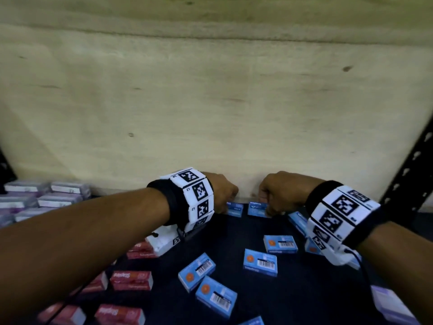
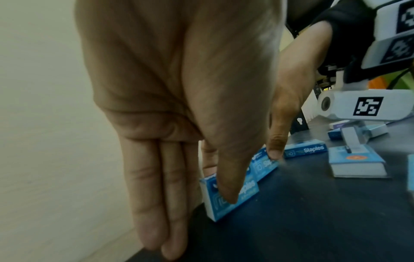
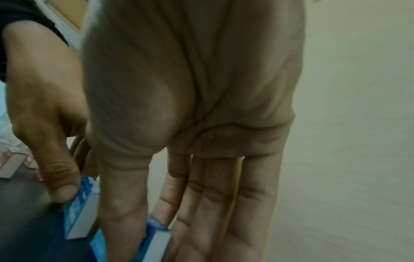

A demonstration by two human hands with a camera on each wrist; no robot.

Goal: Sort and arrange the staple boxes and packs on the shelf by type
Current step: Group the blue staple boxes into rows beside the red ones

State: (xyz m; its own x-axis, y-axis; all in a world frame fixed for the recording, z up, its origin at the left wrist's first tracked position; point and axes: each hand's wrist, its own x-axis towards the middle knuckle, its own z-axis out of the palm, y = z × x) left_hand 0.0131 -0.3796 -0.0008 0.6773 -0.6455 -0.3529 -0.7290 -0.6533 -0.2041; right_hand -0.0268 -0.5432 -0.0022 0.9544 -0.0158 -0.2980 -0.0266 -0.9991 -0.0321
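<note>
Left hand (image 1: 222, 192) pinching upright blue staple box (image 1: 235, 209) at back wall (image 1: 210, 113); right hand (image 1: 278, 191) pinching adjacent blue box (image 1: 257, 209).

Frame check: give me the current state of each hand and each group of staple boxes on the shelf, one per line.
left hand: pinches a blue box at the back wall.
right hand: pinches the neighbouring blue box.
left blue box: on its long edge, against the wall.
right blue box: on its long edge, beside it.
loose blue boxes: flat, scattered, barcodes up.
red boxes: flat, unaligned, front left.
purple packs: grouped at far left.
</note>
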